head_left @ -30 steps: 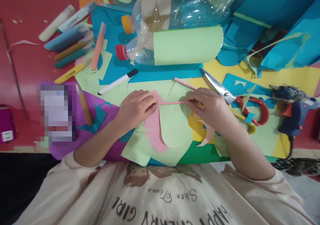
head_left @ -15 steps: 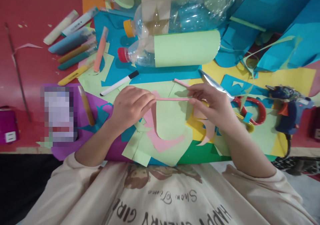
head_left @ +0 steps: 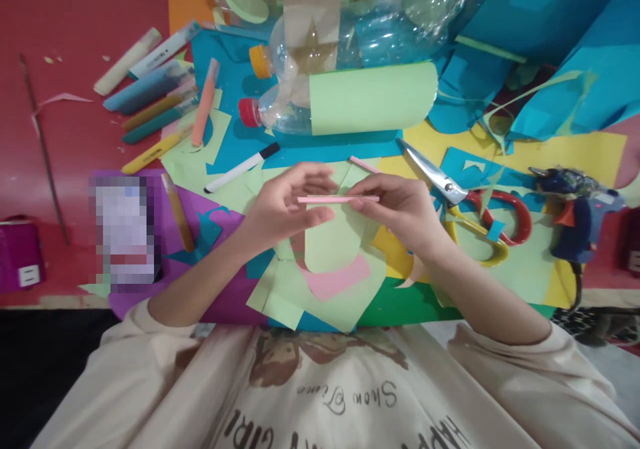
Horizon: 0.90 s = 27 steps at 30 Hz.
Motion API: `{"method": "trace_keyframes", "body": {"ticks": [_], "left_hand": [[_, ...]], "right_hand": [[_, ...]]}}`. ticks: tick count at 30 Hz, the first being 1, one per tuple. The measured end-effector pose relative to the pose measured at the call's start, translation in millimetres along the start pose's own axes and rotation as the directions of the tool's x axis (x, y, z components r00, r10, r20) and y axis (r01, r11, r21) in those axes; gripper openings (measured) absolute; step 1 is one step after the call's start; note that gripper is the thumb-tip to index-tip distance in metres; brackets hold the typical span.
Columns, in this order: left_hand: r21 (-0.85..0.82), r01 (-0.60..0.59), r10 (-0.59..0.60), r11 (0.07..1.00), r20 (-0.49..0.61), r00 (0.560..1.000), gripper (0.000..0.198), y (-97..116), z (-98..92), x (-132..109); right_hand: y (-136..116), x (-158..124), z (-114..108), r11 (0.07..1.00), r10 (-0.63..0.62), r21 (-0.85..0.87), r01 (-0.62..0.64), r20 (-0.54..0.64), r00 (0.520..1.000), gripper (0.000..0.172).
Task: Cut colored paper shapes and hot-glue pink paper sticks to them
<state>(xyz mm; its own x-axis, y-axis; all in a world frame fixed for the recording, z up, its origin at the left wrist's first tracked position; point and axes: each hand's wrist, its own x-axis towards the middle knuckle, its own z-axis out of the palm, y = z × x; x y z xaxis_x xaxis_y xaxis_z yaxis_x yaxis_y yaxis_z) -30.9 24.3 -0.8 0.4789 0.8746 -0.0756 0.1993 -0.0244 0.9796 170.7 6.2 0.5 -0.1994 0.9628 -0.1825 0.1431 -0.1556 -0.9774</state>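
A thin pink paper strip [head_left: 317,200] is pinched between the thumb and fingers of my right hand [head_left: 403,212], held nearly level. Around its free left end my left hand [head_left: 280,206] is open, thumb apart from the fingers; I cannot tell whether it touches the strip. Another pink strip [head_left: 364,164] lies just beyond my right fingers. Below my hands are a light green paper piece [head_left: 333,246] with rounded corners and a curved pink paper scrap [head_left: 343,279]. To the right, scissors [head_left: 437,176] with red and yellow handles lie partly behind my right hand.
A bottle wrapped in light green paper [head_left: 373,99] lies ahead, with another clear bottle [head_left: 380,39] behind. Several markers [head_left: 145,86] are at left, above a blurred phone [head_left: 125,232]. A blue glue gun [head_left: 583,219] rests at right. Paper scraps cover the middle.
My left hand has let go of the strip's left end and opened. My right hand has moved left with the strip, uncovering more of the scissors.
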Motion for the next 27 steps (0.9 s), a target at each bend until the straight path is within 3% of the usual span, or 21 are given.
{"method": "trace_keyframes", "body": {"ticks": [2,6,12,20,27], "left_hand": [[-0.025,0.091,-0.09,0.996,0.031,0.995,0.04,-1.5,5.9,1.7],[-0.022,0.076,-0.077,0.997,-0.059,0.995,0.023,-7.9,11.6,2.1],[-0.016,0.118,-0.119,0.993,-0.108,0.987,0.024,-17.1,10.5,-2.2],[-0.11,0.11,-0.117,0.988,-0.067,0.991,0.022,-13.1,12.4,-0.4],[-0.072,0.114,-0.119,0.991,-0.075,0.99,0.022,-14.3,12.0,-0.5]], "right_hand": [[2.7,0.8,3.5,0.999,0.001,0.045,-0.001,0.001,1.0,0.023],[9.1,0.3,8.1,0.996,-0.006,0.09,0.007,-0.01,1.0,0.025],[15.7,-1.9,8.0,0.994,-0.016,0.104,0.02,-0.034,0.999,0.015],[14.2,-2.3,7.3,0.989,0.022,0.145,-0.012,-0.068,0.997,0.004],[12.9,-3.0,6.3,0.992,0.0,0.128,0.008,-0.061,0.998,0.006]]}}
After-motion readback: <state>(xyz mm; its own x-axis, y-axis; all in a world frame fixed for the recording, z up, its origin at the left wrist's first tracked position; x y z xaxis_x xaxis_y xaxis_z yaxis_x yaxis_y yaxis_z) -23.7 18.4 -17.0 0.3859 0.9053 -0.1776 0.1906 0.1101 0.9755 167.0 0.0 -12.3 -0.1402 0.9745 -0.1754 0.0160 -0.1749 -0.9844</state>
